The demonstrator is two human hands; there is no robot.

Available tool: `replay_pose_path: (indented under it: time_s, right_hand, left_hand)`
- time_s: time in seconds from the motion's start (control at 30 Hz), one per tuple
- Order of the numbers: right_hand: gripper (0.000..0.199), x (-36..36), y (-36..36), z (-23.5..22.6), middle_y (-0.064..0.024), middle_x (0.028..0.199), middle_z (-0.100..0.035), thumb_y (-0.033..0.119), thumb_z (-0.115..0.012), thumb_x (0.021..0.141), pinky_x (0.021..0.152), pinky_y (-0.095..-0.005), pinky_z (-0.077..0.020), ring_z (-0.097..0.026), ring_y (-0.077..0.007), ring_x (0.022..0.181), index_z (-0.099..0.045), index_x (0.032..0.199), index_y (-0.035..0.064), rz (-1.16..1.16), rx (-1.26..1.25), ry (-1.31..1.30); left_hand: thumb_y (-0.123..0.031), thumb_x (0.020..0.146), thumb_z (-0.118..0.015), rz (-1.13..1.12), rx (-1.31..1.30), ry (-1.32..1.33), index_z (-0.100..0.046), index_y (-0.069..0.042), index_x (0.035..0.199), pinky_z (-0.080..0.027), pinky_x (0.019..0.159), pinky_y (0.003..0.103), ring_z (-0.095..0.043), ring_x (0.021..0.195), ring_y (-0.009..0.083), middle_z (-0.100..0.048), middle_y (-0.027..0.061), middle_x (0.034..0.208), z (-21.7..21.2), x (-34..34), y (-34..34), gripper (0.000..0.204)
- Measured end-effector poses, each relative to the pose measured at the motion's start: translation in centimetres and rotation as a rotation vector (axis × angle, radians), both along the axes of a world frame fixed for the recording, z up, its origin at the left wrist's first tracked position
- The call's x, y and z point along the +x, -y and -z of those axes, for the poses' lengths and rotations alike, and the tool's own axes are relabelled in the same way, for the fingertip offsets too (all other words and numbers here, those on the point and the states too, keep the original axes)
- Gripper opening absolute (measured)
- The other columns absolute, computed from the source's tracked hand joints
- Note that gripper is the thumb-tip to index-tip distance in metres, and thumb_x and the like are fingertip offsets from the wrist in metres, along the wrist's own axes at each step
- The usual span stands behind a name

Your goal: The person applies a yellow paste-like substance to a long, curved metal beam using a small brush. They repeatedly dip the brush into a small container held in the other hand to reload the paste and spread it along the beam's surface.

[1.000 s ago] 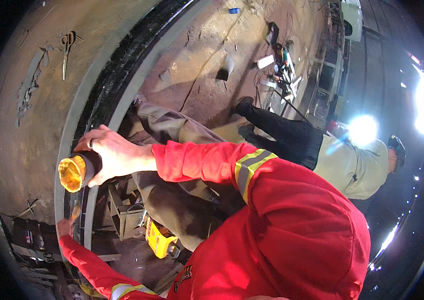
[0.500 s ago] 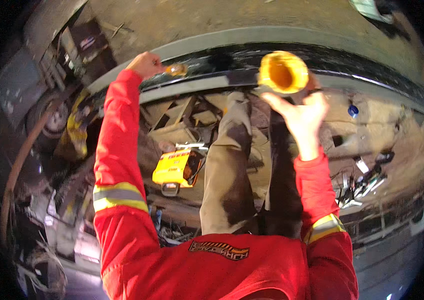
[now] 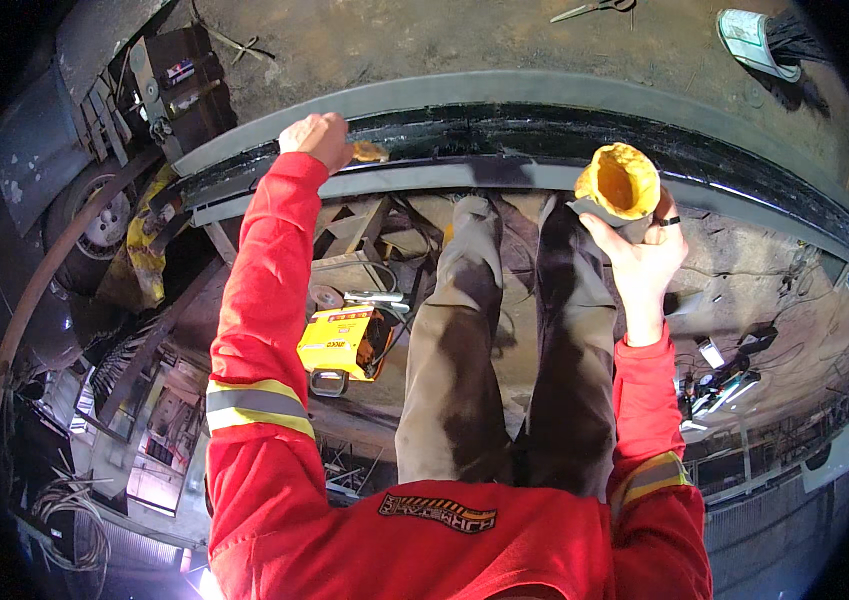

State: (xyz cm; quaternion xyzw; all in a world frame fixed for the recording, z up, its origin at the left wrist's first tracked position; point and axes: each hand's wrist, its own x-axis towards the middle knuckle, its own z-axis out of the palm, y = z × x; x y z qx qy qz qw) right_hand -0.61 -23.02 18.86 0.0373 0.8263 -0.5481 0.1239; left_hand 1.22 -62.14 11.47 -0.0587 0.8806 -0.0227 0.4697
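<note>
My left hand [image 3: 316, 138] is closed around a small brush, its handle hidden in the fist. The amber-stained brush head [image 3: 370, 151] sticks out to the right, over a long steel beam [image 3: 484, 88] with a dark, wet-looking channel. Whether the bristles touch the metal I cannot tell. My right hand [image 3: 646, 255] wraps round a cup-like container [image 3: 629, 170], thumb on its left side. The container's rim and inside are coated yellow-orange, and its mouth tips toward me. It is held near the beam's close edge.
Beyond the beam lie scissors [image 3: 592, 9] and a white bucket [image 3: 756, 45] with dark rods. A yellow portable machine [image 3: 339, 340] sits left of my legs, below a wooden frame [image 3: 352, 240]. Hand tools [image 3: 719, 385] lie at the right. A wheel [image 3: 102, 218] stands far left.
The view has shifted and sharpened. My left hand with the brush shows slightly further right along the beam. My right hand has moved right and a little closer with the container.
</note>
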Motion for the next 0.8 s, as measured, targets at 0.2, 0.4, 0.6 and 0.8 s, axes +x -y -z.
replay_pose_path:
  time_s: [0.2, 0.4, 0.6, 0.8]
  right_hand:
    - [0.062, 0.2, 1.2, -0.5, -0.0086, 0.106, -0.063, 0.009, -0.087, 0.058, 0.089, -0.0306, -0.0482, -0.061, -0.0162, 0.096, -0.057, 0.111, -0.0006, 0.008, -0.042, 0.077]
    - [0.060, 0.2, 0.6, -0.1, -0.0085, 0.105, -0.063, 0.011, -0.086, 0.059, 0.089, -0.0314, -0.0479, -0.060, -0.0174, 0.099, -0.058, 0.111, -0.0001, -0.046, 0.003, 0.079]
    - [0.057, 0.2, 0.3, -0.2, -0.0075, 0.105, -0.063, 0.011, -0.086, 0.059, 0.089, -0.0323, -0.0477, -0.061, -0.0174, 0.097, -0.060, 0.109, 0.0011, -0.019, -0.064, 0.065]
    - [0.059, 0.0, -0.1, 0.6, -0.0073, 0.105, -0.063, 0.010, -0.086, 0.059, 0.089, -0.0303, -0.0464, -0.060, -0.0162, 0.096, -0.059, 0.111, 0.0016, -0.047, -0.046, 0.071]
  left_hand:
    - [-0.039, 0.081, -0.059, -0.196, 0.214, -0.054, -0.067, -0.010, 0.086, -0.051, 0.073, 0.044, -0.065, 0.083, 0.0346, -0.067, 0.0156, 0.084, 2.9, 0.2, -4.6, 0.030]
    - [-0.039, 0.084, -0.054, -0.099, 0.243, -0.039, -0.068, -0.009, 0.091, -0.050, 0.073, 0.046, -0.064, 0.082, 0.0358, -0.067, 0.0170, 0.085, 3.5, -0.2, -7.8, 0.033]
    - [-0.041, 0.080, -0.060, 0.004, 0.335, 0.181, -0.069, -0.007, 0.088, -0.049, 0.069, 0.043, -0.064, 0.077, 0.0342, -0.066, 0.0165, 0.081, 0.4, -5.9, -5.9, 0.036]
    - [-0.040, 0.077, -0.064, -0.028, 0.262, 0.005, -0.069, -0.008, 0.086, -0.050, 0.069, 0.042, -0.065, 0.078, 0.0315, -0.066, 0.0143, 0.079, 1.0, -4.3, -3.6, 0.034]
